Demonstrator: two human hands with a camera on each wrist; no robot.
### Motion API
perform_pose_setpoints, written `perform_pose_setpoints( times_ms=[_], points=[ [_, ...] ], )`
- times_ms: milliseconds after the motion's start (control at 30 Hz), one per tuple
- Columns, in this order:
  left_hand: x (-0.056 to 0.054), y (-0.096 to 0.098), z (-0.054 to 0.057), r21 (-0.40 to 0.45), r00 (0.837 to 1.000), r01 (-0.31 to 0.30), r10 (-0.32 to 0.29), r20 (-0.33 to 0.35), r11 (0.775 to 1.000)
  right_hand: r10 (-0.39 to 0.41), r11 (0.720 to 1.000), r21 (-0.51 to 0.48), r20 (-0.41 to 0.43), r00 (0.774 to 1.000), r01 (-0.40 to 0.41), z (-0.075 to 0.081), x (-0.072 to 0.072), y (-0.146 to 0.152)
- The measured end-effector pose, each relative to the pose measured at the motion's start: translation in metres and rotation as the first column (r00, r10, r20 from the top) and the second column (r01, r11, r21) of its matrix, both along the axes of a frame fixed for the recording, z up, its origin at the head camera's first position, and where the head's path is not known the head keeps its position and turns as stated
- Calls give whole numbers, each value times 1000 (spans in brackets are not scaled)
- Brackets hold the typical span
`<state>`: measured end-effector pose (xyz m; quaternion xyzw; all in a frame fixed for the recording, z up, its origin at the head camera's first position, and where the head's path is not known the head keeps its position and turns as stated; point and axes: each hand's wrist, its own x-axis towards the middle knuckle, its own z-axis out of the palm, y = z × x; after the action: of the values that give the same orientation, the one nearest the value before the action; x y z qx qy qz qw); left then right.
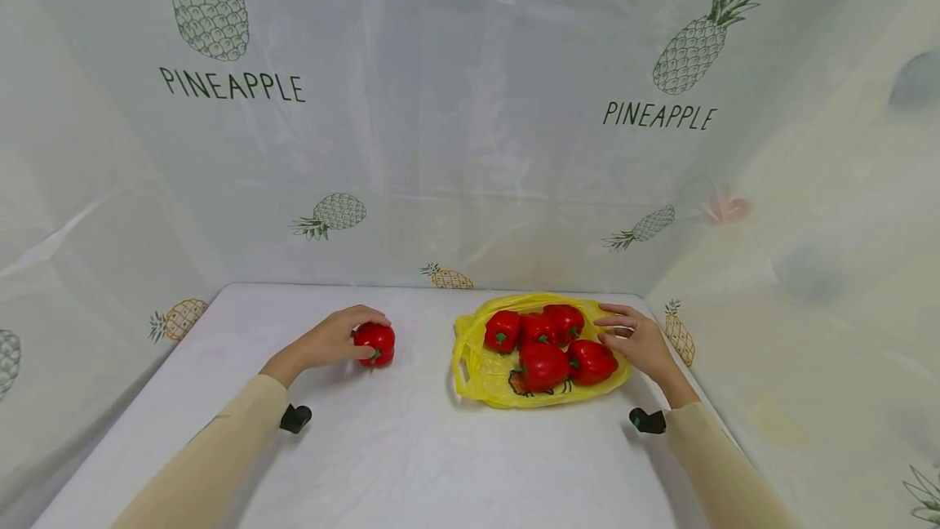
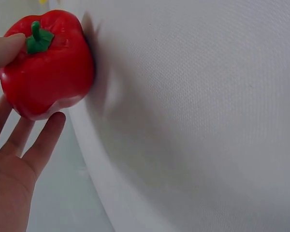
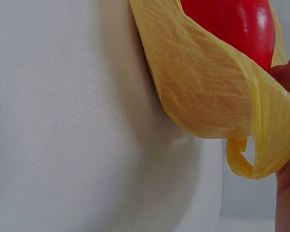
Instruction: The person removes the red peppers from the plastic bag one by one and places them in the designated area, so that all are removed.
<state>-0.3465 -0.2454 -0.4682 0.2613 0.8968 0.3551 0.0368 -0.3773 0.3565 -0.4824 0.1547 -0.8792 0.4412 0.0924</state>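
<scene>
In the head view my left hand grips a red bell pepper with a green stem. The thumb lies by the stem and the fingers go round the far side; the left wrist view shows this pepper close against the white tabletop. My right hand is at the right edge of a yellow plastic bag, its fingers spread over the rim. In the right wrist view the thumb shows beside a pepper, and the bag's wall hides most of the fingers.
Several red bell peppers lie in the bag, whose mouth is open upward with a handle loop to the left. The white tabletop ends at sheet walls with pineapple prints, behind and at both sides.
</scene>
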Motion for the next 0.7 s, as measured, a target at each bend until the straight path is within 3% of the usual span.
perform_pose_setpoints(
  times_ms=[267, 500, 700],
  points=[
    [2, 0, 4, -3, 1000, -11, 11, 2, 1000, 1, 1000, 0, 1, 1000, -1, 1, 1, -1],
    [2, -1, 8, -19, 999, -25, 24, -49, 1000, 1, 1000, 5, -6, 1000, -1, 2, 1, -2],
    [4, 5, 19, -21, 994, -14, 12, -113, 1000, 1, 1000, 19, -12, 1000, -1, 2, 0, -1]
  ],
)
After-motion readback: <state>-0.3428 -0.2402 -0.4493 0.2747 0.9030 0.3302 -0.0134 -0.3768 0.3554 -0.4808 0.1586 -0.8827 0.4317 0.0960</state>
